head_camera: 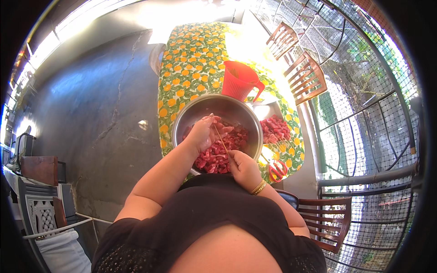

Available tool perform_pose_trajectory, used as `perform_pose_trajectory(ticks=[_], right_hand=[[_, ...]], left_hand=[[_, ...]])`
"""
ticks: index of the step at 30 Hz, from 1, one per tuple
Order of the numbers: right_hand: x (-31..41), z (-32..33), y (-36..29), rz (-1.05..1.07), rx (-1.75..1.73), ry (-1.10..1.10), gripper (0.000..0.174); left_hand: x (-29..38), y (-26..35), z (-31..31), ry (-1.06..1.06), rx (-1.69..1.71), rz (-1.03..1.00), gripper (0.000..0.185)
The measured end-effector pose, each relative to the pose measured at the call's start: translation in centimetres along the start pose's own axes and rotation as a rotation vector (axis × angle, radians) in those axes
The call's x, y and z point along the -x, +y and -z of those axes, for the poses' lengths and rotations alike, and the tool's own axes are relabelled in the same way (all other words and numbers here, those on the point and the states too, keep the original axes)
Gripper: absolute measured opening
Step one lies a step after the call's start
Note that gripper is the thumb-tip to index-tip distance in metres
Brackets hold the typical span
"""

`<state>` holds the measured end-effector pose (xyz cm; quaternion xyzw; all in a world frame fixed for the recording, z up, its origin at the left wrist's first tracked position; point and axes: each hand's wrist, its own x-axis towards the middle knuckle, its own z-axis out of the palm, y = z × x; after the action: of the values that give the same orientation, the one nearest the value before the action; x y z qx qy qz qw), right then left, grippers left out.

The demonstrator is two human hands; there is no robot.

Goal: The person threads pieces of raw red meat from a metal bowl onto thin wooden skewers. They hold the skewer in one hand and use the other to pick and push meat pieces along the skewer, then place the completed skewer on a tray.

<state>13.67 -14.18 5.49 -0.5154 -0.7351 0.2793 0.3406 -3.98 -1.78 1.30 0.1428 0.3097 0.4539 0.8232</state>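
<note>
A large stainless steel bowl holding cut raw red meat is right before me. My left hand is over the bowl, palm turned up and fingers partly curled, near the upper end of a thin wooden skewer; whether it holds meat is not clear. My right hand, with a gold bracelet at the wrist, pinches the skewer's lower end at the bowl's near right rim. Right of the bowl, meat pieces on skewers lie in a pile on a tray.
Behind the bowl a red plastic jug holds thin sticks. Red-handled scissors lie at the right on the orange-patterned tablecloth. Wooden chairs stand along the right side, beside a metal grille with netting.
</note>
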Motion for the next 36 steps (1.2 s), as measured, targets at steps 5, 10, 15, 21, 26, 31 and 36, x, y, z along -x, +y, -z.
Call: perform_pose_trajectory(ticks=[5, 10, 15, 21, 26, 31, 36], right_hand=[[0.5, -1.0, 0.8, -0.195, -0.243, -0.033, 0.02], [0.2, -2.6, 2.3, -0.393, -0.523, -0.028, 0.02], [-0.4, -2.2, 2.5, -0.622, -1.071, -0.089, 0.017], [-0.8, -1.4, 2.0, -0.517, -0.601, -0.1, 0.018], [-0.1, -2.4, 2.3, -0.563, -0.584, -0.051, 0.017], [-0.1, -2.6, 3.3, -0.596, -0.613, 0.039, 0.015], [-0.1, -2.3, 4.5, -0.66, -0.81, 0.081, 0.016]], left_hand=[[0.2, -0.7, -0.3, 0.008, -0.011, -0.024, 0.027], [-0.1, -1.1, -0.6, 0.001, 0.009, -0.016, 0.026], [-0.9, -1.4, -0.7, 0.037, -0.027, 0.004, 0.028], [-3.0, 1.0, -0.4, 0.063, -0.104, -0.085, 0.027], [-3.4, -0.3, -0.3, 0.001, -0.145, 0.007, 0.029], [-2.2, -3.3, -1.3, 0.016, -0.182, 0.102, 0.029], [-1.7, -6.9, -0.3, -0.045, -0.309, 0.183, 0.03]])
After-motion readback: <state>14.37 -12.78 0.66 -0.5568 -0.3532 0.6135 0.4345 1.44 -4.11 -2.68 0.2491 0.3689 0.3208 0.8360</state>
